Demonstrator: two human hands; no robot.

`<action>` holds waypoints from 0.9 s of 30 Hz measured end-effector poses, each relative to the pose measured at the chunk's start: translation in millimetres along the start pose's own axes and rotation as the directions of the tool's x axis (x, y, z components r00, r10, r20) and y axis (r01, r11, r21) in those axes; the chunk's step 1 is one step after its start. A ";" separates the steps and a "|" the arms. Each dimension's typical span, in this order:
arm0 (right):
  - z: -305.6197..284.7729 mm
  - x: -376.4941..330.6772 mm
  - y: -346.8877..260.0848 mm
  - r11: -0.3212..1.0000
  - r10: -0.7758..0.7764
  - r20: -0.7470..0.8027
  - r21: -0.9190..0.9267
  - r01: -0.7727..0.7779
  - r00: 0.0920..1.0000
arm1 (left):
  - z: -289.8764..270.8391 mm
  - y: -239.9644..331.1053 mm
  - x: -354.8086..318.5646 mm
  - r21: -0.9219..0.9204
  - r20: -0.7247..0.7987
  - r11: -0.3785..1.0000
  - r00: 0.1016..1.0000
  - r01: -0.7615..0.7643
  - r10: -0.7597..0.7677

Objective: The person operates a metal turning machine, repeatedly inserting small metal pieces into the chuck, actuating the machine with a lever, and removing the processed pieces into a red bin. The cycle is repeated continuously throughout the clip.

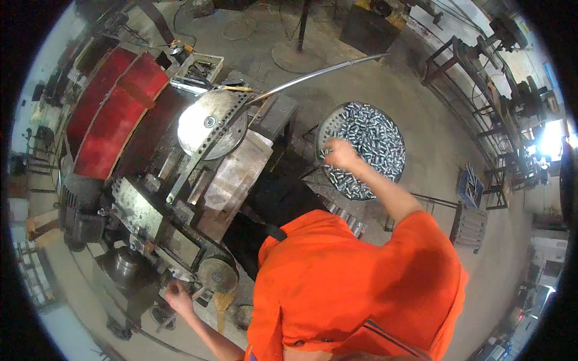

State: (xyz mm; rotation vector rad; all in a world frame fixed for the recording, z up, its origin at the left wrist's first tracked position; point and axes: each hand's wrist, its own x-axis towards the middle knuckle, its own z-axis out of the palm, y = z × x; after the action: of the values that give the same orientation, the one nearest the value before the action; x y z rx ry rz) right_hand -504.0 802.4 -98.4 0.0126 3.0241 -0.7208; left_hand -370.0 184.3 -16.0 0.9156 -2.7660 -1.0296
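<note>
My right hand (341, 154) is closed over the left part of a round perforated tray (328, 127). Short shiny metal cylinders (376, 144) are heaped on that tray. Whatever the curled fingers hold, if anything, is hidden. Lower left, my left hand (178, 295) is closed at the near end of a dark metal machine (174, 240), by a short metal rod (197, 293). What it grips is too small to make out. Next to it sits a round metal wheel (218, 275). A flat bar with a row of holes (208, 141) crosses a large pale disc (198, 117) on the machine.
Red panels (123, 96) stand left of the machine. A long metal lever (319, 75) reaches out toward the tray's far side. Behind the machine is a box of small parts (201, 67). To the right are a blue crate (469, 188) with rods and a metal rack (481, 90).
</note>
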 end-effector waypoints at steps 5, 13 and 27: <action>-6.4 40.6 97.5 0.889 0.374 0.022 -0.293 -0.352 0.927 | -0.4 20.1 1.1 0.118 -0.006 0.990 0.997 -0.079 0.080; 26.0 82.1 51.9 0.905 0.312 0.254 -0.373 -0.205 0.916 | 3.2 -29.8 8.3 0.136 -0.105 0.990 0.994 -0.027 0.041; 46.4 72.2 66.8 0.969 -0.242 0.007 -0.047 0.242 0.970 | -31.9 60.9 -27.6 -0.291 -0.027 0.951 0.995 -0.101 0.098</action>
State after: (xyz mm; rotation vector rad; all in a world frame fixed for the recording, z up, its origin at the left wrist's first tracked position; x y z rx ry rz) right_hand -573.7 841.1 -172.4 -0.3639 3.0727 -0.6613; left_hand -370.8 217.6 50.2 0.7302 -2.5235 -1.3604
